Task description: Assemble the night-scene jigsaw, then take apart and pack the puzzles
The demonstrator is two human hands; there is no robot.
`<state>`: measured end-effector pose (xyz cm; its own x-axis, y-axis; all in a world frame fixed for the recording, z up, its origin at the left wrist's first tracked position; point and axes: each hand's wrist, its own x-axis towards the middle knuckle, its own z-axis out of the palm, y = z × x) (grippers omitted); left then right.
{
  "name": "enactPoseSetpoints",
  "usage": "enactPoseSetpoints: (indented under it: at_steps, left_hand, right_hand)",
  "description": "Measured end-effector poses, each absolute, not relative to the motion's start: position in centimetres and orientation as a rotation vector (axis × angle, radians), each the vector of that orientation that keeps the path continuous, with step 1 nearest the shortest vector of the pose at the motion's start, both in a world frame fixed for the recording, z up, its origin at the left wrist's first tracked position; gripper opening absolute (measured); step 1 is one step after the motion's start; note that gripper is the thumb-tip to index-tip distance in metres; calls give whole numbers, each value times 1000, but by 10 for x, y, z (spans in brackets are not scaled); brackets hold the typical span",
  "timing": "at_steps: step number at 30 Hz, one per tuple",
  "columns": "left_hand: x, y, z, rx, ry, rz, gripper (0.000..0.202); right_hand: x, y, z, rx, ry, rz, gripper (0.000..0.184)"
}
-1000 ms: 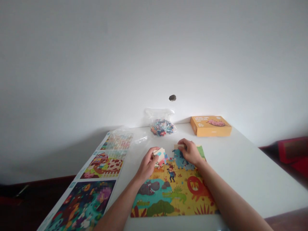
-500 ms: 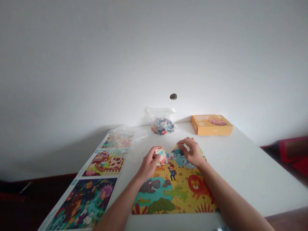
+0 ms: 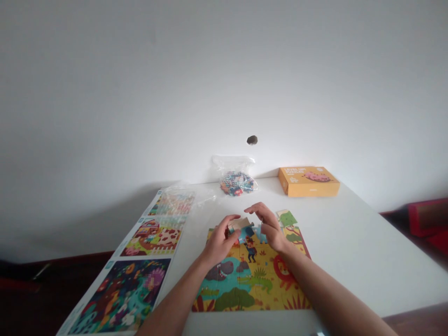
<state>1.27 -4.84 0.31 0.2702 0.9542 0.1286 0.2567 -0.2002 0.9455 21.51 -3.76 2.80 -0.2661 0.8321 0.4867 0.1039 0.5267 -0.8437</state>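
Observation:
Several jigsaw puzzle pieces are in my left hand, pinched between thumb and fingers, with a dark blue one at their front. My right hand is just to the right of them, its index finger stretched over toward the pieces and its fingers apart; I see nothing in it. Both hands are over the upper part of a partly assembled animal puzzle, with a lion, a crocodile, a hippo and an explorer. At its upper right corner lies a piece with a green treetop, slightly askew.
On the left lies a picture sheet of several puzzle scenes, with crumpled clear plastic over its far end. A clear bag of puzzle pieces and a yellow puzzle box stand near the wall on the white table.
My right hand has moved left and lost the piece it held; a dark blue piece now shows in my left hand. The treetop piece at the upper right has come into view.

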Motion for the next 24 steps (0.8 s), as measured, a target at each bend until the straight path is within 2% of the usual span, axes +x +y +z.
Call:
enactPoseSetpoints:
  at_steps: [2,5,12,14,18,21,24]
  left_hand:
    - [13,-48,3,1673,1161,995,39]
    - [12,-48,2,1729,1161,969,38]
    - [12,-50,3,1716,1125,873,45]
    - [13,-51,4,1704,1165,889,43]
    - [13,-51,6,1598,1182,962,42]
    - [12,-46,8,1267,1105,1136,48]
    - [5,-39,10,764,885,1216,46]
  right_hand:
    - [216,-36,24,-761,-1607,982,61]
    - [213,-35,17,-737,-1578,1049,60]
    - [209,-36,21,-882,-1978,768,46]
    - [219,-31,23,-1083,-2034,549,44]
    - [251,-18,22,-2019,-1779,181,46]
    - [273,-11,17,-2413,-1694,226,56]
    - [285,-6,11,-2424,-1700,328,62]
